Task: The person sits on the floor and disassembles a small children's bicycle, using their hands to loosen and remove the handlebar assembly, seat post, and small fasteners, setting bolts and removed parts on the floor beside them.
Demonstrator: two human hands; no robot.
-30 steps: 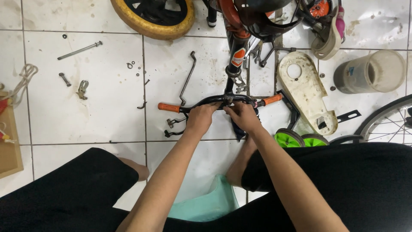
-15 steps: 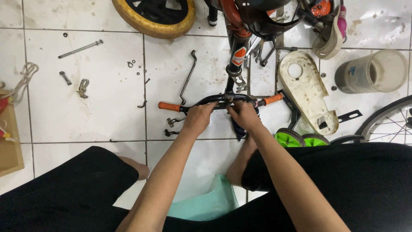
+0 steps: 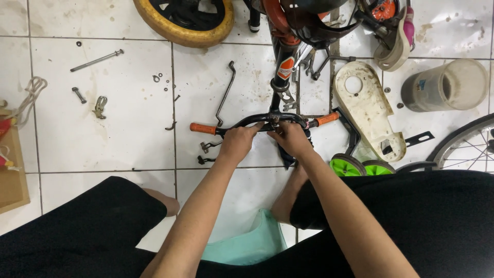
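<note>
Both hands grip the black handlebar [image 3: 267, 120] near its middle: the left hand [image 3: 237, 144] closed on the bar left of the stem, the right hand [image 3: 290, 138] closed just right of it. The bar lies on the tiled floor [image 3: 123, 139], between a bent rod [image 3: 225, 92] and a cream chain guard [image 3: 366, 110].

White tiled floor [image 3: 118, 144], scattered bolts [image 3: 96, 60]

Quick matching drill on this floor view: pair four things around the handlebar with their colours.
Things:
1. handlebar grips
2. small training wheels
3. tyre at top
4. chain guard

Colours:
a. bright green
b. cream white
c. orange
d. yellow

Pairs: 1-c, 2-a, 3-d, 4-b. Both hands, left and right, hold the black handlebar near its middle.
</note>
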